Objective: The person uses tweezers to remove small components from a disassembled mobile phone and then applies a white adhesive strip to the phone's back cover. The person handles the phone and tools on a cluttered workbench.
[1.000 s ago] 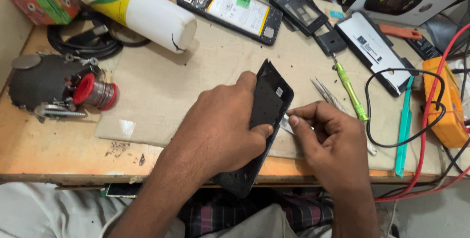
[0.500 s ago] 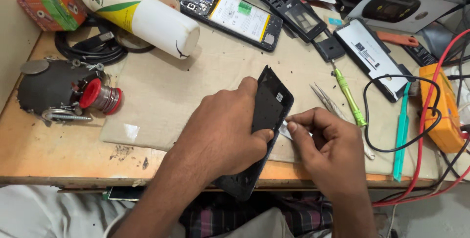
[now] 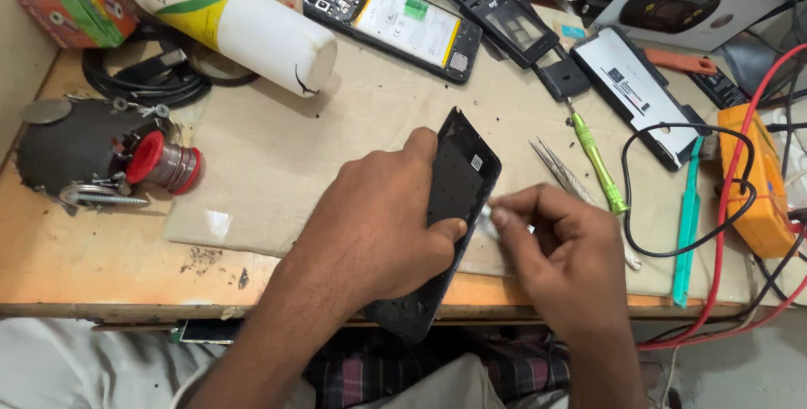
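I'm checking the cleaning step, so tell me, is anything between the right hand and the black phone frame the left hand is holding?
Nothing separate blocks it. The right hand pinches a small white wad against the edge of the black phone frame, which the left hand holds tilted above the bench. The tweezers and green screwdriver lie beyond, off to the side.

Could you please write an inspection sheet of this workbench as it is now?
Surface: worn wooden bench under a beige mat, dark crumbs on the wood.
Job's things: black flat phone frame, tilted on edge; small white scrap at its side.
Clutter: white cylindrical bottle, opened black phone, green-handled screwdriver, metal tweezers.
Grips: left hand holds the frame; right hand pinches the scrap.
Cables: red lead, black lead.
Surroundings: orange meter.
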